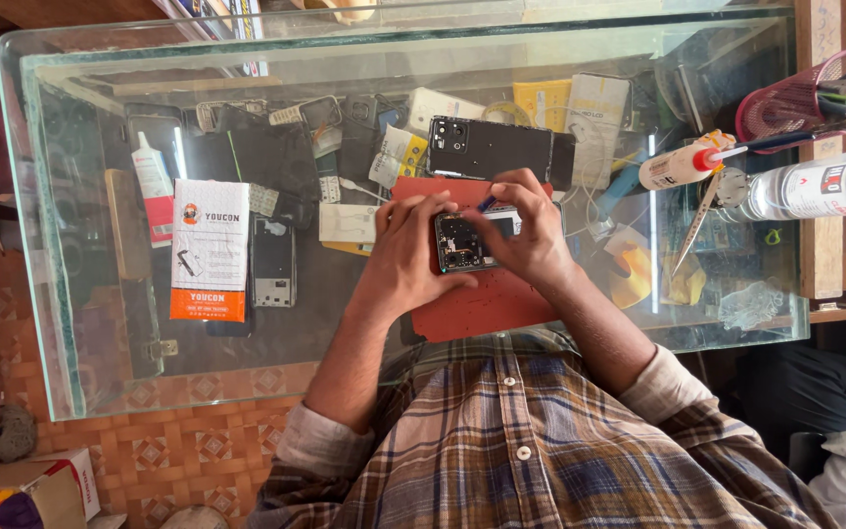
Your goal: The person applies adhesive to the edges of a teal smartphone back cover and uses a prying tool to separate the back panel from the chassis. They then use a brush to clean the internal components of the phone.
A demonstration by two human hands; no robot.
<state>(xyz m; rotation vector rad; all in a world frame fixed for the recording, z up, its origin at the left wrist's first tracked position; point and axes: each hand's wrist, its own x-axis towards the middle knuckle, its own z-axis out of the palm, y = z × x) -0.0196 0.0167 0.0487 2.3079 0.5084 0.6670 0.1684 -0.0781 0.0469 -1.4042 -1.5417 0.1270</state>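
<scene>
Glass table, red mat, black phone back, orange-white packet, glue tube

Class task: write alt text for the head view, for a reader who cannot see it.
Two hands work on an opened phone over a red mat on a glass table: the left hand steadies it, the right hand holds a blue tool.

A glass-topped counter fills the view, daylight reflecting off its surface. Beneath its near edge lies a floor of patterned orange tiles.

White-and-orange packet left; glue tube, pink basket right.
</scene>
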